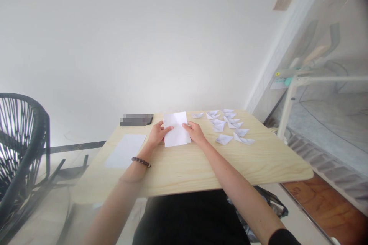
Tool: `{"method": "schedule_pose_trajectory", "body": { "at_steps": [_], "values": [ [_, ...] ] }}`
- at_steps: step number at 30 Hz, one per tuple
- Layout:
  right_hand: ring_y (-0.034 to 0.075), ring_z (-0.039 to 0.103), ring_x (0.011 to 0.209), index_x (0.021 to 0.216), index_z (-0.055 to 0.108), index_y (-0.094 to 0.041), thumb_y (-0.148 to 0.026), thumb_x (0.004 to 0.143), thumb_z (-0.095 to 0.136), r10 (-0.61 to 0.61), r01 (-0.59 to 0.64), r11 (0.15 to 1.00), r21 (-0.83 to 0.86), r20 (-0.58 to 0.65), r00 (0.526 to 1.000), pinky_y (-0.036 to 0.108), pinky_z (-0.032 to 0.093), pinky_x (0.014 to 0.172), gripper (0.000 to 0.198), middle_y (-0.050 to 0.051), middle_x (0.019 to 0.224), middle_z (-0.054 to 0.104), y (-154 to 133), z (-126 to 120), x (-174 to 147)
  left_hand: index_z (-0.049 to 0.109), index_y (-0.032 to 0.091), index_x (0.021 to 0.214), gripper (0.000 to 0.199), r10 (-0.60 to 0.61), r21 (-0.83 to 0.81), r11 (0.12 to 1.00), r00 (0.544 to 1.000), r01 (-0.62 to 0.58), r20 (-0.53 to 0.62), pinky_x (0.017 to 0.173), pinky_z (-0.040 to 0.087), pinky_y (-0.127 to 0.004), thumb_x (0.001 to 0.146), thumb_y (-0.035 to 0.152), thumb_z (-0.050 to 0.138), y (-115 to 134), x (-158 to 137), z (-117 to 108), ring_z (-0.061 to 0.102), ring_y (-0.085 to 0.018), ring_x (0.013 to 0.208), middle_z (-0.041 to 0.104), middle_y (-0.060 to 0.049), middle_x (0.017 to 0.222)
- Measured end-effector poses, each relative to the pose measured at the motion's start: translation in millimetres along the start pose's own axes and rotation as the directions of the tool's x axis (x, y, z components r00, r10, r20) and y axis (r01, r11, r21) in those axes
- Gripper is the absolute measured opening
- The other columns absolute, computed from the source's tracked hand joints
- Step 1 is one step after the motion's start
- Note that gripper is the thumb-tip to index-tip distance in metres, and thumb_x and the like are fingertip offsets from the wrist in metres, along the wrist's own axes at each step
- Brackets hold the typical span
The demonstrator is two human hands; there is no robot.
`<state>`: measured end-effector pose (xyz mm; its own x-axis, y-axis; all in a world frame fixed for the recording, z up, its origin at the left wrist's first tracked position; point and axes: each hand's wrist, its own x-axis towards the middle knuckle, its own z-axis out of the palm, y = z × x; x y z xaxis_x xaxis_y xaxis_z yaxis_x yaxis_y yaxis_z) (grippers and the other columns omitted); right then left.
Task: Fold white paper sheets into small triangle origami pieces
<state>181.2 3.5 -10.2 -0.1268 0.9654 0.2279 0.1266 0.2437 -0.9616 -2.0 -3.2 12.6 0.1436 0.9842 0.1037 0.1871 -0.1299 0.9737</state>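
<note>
A white sheet of paper (177,136), seemingly folded over, is held up above the table between my two hands. My left hand (156,134) grips its left edge, thumb on the front face and fingers behind. On the opposite edge my right hand (196,131) pinches it the same way. Several folded paper boats (224,139) stand to the right of my right hand, spread toward the back of the table. To the left of my left hand lies flat white paper (126,150); whether it is one sheet or a stack I cannot tell.
The light wooden table (184,176) has its back edge near a white wall. A dark flat object (136,120), partly blurred out, lies at the back left corner. A dark woven chair (25,153) stands at left, and a white metal frame (287,111) at right.
</note>
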Motion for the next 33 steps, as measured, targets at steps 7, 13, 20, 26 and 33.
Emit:
{"method": "schedule_pose_trajectory", "body": {
  "at_steps": [7,13,20,26,33],
  "values": [
    [0.011,0.049,0.045,0.089,0.057,-0.014,-0.040,0.070,0.053,0.074,-0.097,0.984,0.147,0.157,0.985,0.020,0.036,0.039,0.032,-0.001,0.057,0.057,-5,-8,-1,0.054,0.012,0.103,0.051,-0.037,-0.164,0.984,0.988,0.061,0.149,0.054,0.049,-0.028,0.064,0.043,0.063,0,-2,1,0.062,-0.020,0.067,0.066,-0.010,0.083],
    [0.013,0.056,0.062,0.090,0.057,-0.016,-0.028,0.067,0.054,0.059,-0.122,0.949,0.291,0.218,0.974,0.024,0.045,0.056,0.026,0.001,0.071,0.061,-9,-11,-1,0.056,0.011,0.098,0.043,-0.090,-0.248,0.959,0.976,0.139,0.198,0.055,0.048,-0.027,0.065,0.038,0.064,-6,2,0,0.061,-0.018,0.065,0.066,-0.009,0.082],
    [0.011,0.052,0.052,0.091,0.056,-0.014,-0.031,0.065,0.057,0.059,-0.102,0.979,0.177,0.234,0.970,0.021,0.040,0.048,0.031,0.001,0.065,0.060,-10,-8,-2,0.052,0.012,0.106,0.048,-0.065,-0.268,0.958,0.986,0.105,0.157,0.056,0.049,-0.028,0.066,0.038,0.063,-7,2,-6,0.062,-0.019,0.068,0.066,-0.011,0.084],
    [0.007,0.042,0.038,0.073,0.055,-0.014,-0.028,0.065,0.053,0.089,-0.101,0.992,0.076,0.144,0.986,0.018,0.028,0.036,0.016,-0.003,0.050,0.052,-4,-8,0,0.052,0.012,0.106,0.055,-0.078,-0.188,0.975,0.975,0.118,0.209,0.062,0.049,-0.033,0.059,0.034,0.070,-4,-3,-6,0.062,-0.022,0.073,0.065,-0.012,0.089],
    [0.005,0.035,0.036,0.069,0.053,-0.016,-0.029,0.064,0.053,0.093,-0.125,0.969,0.211,0.157,0.983,0.017,0.025,0.035,0.014,-0.007,0.044,0.043,-4,-9,1,0.057,0.010,0.098,0.044,-0.080,-0.195,0.974,0.976,0.120,0.201,0.049,0.046,-0.026,0.065,0.038,0.064,-8,0,-4,0.059,-0.016,0.058,0.066,-0.009,0.075]
  ]
}}
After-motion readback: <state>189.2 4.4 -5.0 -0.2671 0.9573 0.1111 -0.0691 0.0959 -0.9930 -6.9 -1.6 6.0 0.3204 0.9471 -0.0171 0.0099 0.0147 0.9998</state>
